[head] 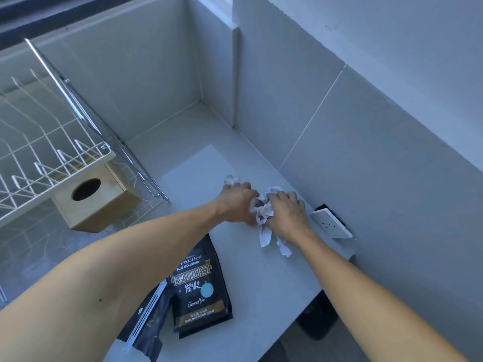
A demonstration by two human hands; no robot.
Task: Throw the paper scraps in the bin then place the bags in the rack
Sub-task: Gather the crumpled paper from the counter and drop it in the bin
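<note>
I find both hands on the counter [235,158], gathering the paper scraps [262,209]. The left hand [236,202] and right hand [287,212] are cupped around the crumpled wad between them; two strips trail loose toward me. I advise sweeping those strips into the wad before lifting. The wall socket [330,223] sits just beside the right hand. The dark shape under the counter edge may be the bin [317,320]. The bags [201,291] lie near me; the rack [52,163] stands left.
</note>
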